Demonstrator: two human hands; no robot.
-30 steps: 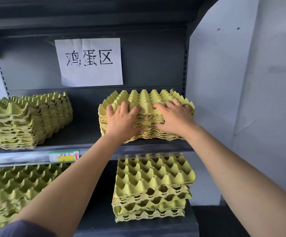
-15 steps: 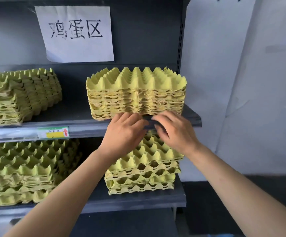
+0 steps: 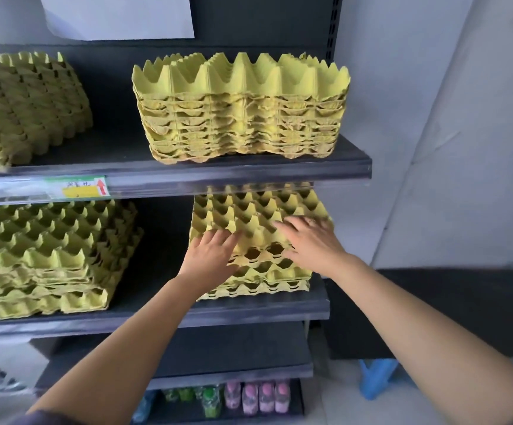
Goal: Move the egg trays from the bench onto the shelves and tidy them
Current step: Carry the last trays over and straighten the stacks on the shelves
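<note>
Yellow-green moulded-pulp egg trays (image 3: 250, 210), dimpled and square, lie flat on the lower shelf (image 3: 249, 312); my left hand (image 3: 210, 256) and right hand (image 3: 313, 243) press them, fingers spread.

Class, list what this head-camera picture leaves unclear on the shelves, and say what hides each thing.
Head view:
White paper sign: its writing is cut off by the top edge.
Lower right stack of yellow-green pulp egg trays: its rear is hidden by the dark upper shelf.
Small plastic bottles at the bottom: blurred, labels unreadable.
</note>
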